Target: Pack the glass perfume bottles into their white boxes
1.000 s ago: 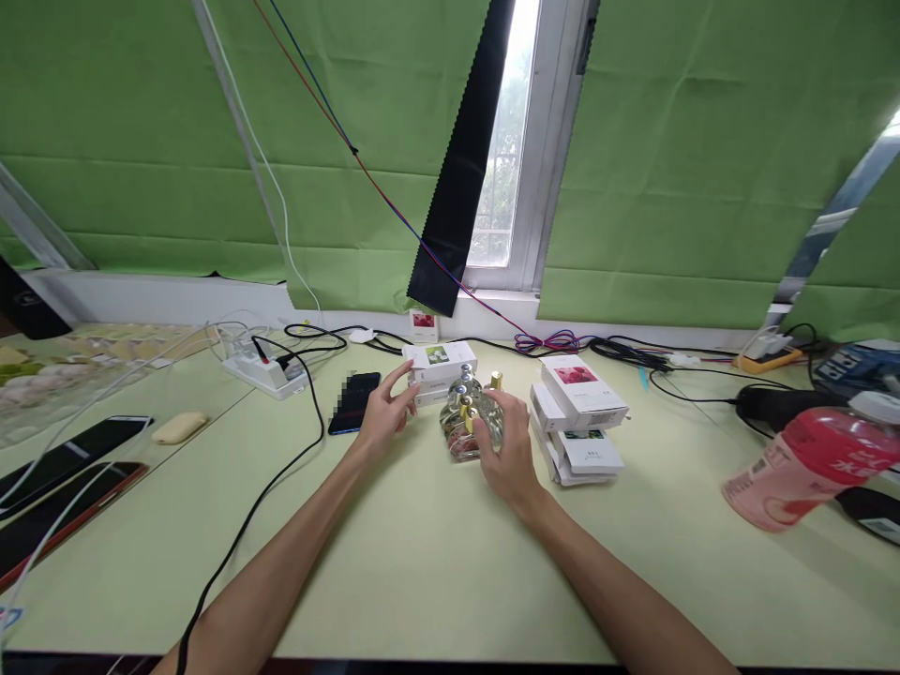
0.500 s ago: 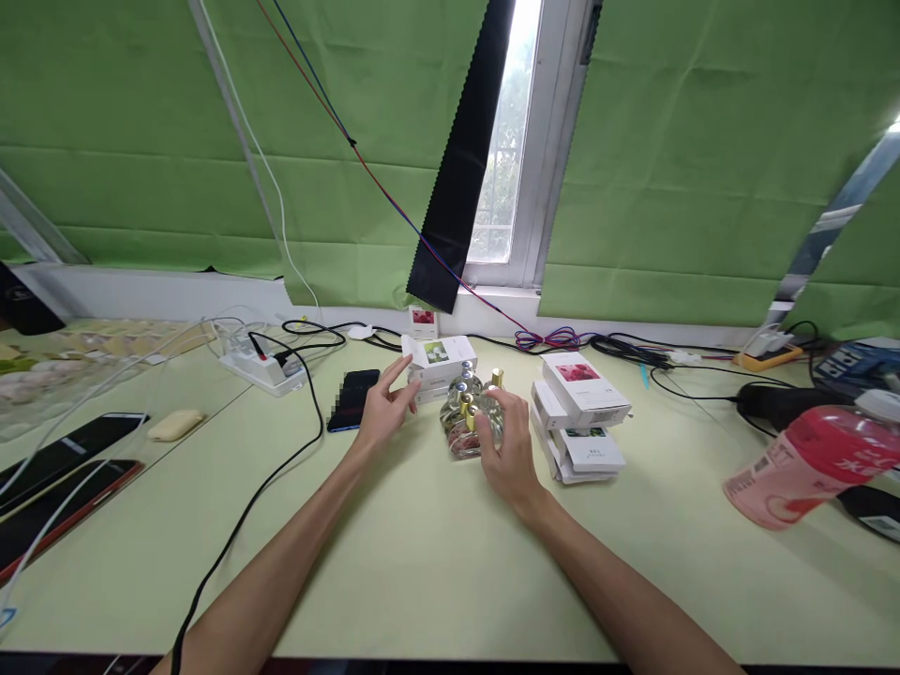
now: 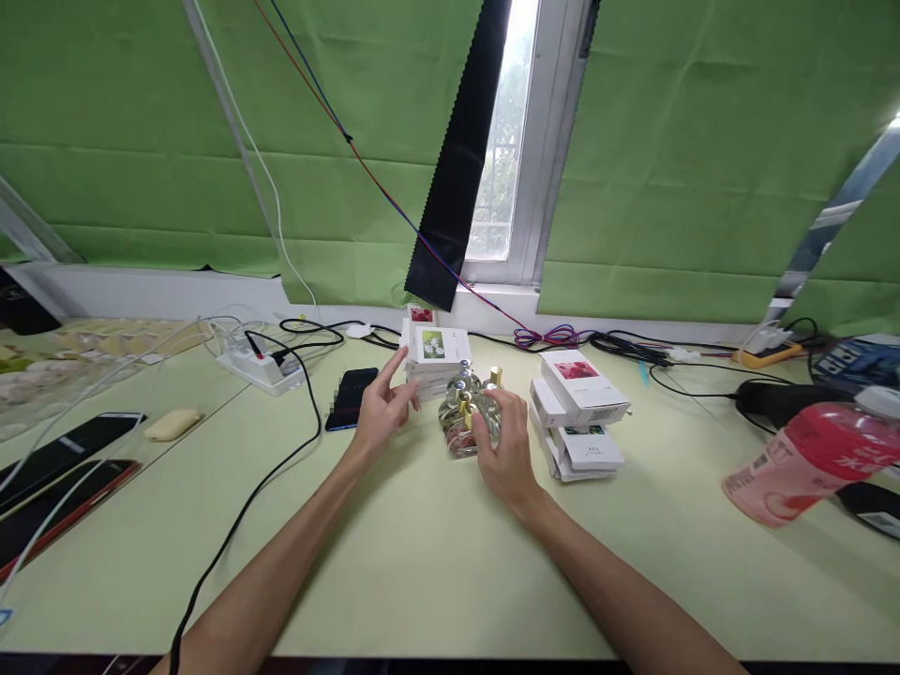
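Right hand (image 3: 506, 450) curled, partly hiding bottles (image 3: 458, 439), grip unclear; left hand (image 3: 378, 412) spread, empty.

Glossy glass btls (image 3: 460, 441), cardbd boxes (image 3: 450, 348)

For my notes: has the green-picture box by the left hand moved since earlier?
Yes, slightly left and upward: the green-picture box now covers more of the small red-picture box behind.

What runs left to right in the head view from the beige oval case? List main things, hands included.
Beige oval case, white power strip, black rectangular phone, left hand, clear rounded glass bottles, right hand, stacked white cardboard boxes, pink plastic drink bottle.
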`<state>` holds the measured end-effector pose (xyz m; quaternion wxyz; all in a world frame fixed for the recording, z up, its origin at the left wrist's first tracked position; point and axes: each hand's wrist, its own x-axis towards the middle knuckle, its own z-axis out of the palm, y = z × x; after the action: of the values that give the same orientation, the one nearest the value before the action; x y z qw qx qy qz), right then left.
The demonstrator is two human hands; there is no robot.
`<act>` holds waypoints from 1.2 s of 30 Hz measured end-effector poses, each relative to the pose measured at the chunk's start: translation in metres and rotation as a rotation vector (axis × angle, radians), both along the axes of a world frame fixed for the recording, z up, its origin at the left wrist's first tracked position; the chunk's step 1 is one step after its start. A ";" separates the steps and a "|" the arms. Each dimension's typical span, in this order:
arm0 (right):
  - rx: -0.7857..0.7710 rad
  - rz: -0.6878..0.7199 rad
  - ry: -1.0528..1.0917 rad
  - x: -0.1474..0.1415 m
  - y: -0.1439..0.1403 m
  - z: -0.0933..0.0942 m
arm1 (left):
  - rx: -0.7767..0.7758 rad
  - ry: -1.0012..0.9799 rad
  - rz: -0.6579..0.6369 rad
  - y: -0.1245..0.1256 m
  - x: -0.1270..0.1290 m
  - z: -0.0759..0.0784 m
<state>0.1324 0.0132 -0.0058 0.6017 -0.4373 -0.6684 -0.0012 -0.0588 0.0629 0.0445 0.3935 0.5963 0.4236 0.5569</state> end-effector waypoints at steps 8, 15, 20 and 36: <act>0.016 0.014 0.016 -0.001 0.000 0.002 | 0.015 -0.149 -0.081 -0.004 0.005 0.001; 0.026 0.010 0.014 -0.001 -0.001 0.002 | 0.050 -0.216 -0.095 -0.008 0.006 0.007; 0.009 0.008 0.014 -0.001 -0.001 0.001 | 0.174 -0.180 -0.099 -0.012 0.003 0.011; -0.006 0.004 0.039 0.000 -0.001 0.000 | 0.247 -0.296 -0.119 -0.024 0.006 0.021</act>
<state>0.1328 0.0126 -0.0059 0.6133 -0.4378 -0.6574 0.0107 -0.0528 0.0387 0.0659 0.4073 0.5757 0.2538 0.6621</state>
